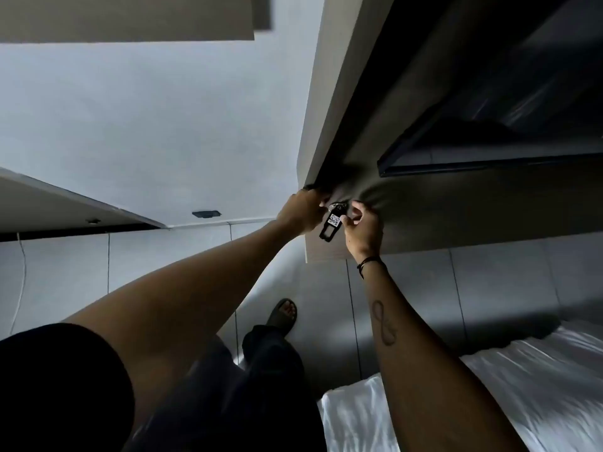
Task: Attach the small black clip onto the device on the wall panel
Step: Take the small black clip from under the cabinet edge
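A small black clip (pixel 330 227) with a white label hangs against the brown wall panel (pixel 456 220), just under a small round device (pixel 339 207) fixed to the panel. My right hand (pixel 363 228) pinches the clip's right edge with thumb and fingers. My left hand (pixel 301 212) is curled at the panel's left corner, its fingertips touching the top of the clip near the device. How the clip meets the device is hidden by my fingers.
A dark flat screen (pixel 473 158) hangs on the panel, above and right of my hands. A bed with white sheets (pixel 522 386) lies at the lower right. My foot in a dark sandal (pixel 283 314) stands on the grey tiled floor. A white wall (pixel 146 125) is at the left.
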